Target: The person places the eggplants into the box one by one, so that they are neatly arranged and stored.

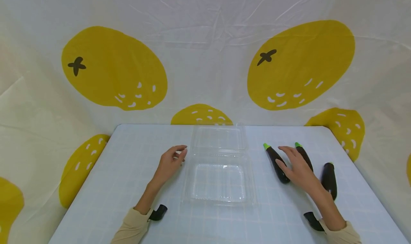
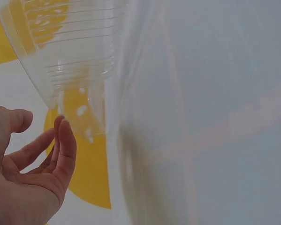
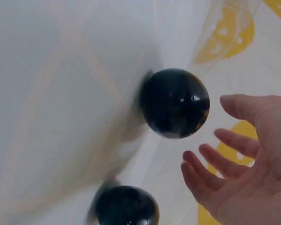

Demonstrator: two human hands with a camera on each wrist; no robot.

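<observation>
Eggplants (image 1: 277,164) are rocking near-black skins with bright green tips, while the plastic box (image 1: 218,183) is going totally clear. Table (image 1: 128,172) is wearing pale bluish white with faint pinkish lines, backdrop (image 1: 208,65) is flashing mustard-yellow fruit prints (image 1: 115,69) with white flecks on off-white, and sleeves (image 1: 131,225) are showing beige.

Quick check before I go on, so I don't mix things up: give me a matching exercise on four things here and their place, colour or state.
1. Left hand
2. Right hand
3. Plastic container
4. Leftmost eggplant

A. Dark, with a bright green end
B. Left of the container in the head view, gripping nothing
C. See-through, lid open, between the hands
D. Beside the eggplants, fingers extended, gripping none

Pairs: 1-B, 2-D, 3-C, 4-A
</observation>
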